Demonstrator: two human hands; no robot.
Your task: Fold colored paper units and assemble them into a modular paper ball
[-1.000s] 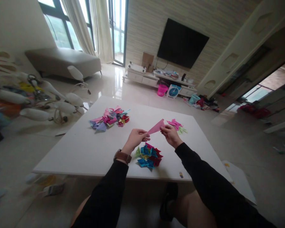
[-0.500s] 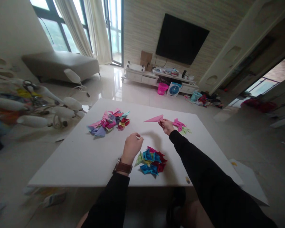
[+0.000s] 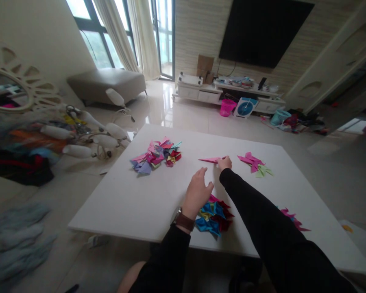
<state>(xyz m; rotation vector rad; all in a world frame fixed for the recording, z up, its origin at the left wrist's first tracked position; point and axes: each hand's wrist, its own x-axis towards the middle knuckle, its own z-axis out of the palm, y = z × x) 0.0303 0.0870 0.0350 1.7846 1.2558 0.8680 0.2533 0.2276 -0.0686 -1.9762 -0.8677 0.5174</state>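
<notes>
My right hand [image 3: 225, 163] reaches far across the white table [image 3: 134, 203] and pinches a folded pink paper triangle [image 3: 210, 160] that lies low at the tabletop. My left hand [image 3: 198, 192], with a brown watch at the wrist, hovers open with fingers together just left of my right forearm. Under it, near the front edge, sits a heap of blue, red and green folded papers [image 3: 214, 212]. A larger mixed heap of folded papers [image 3: 156, 156] lies at the far left. A few pink and green folded pieces [image 3: 254, 163] lie to the right of my right hand.
More pink folded pieces [image 3: 291, 219] show past my right sleeve. A lamp fixture with white shades [image 3: 88, 136] lies on the floor left of the table. A TV stand [image 3: 228, 94], pink basket [image 3: 227, 107] and grey couch [image 3: 106, 83] stand beyond.
My left hand let go of the pink triangle and opened. My right hand carried the triangle forward and down to the table. The camera view shifted to the left.
</notes>
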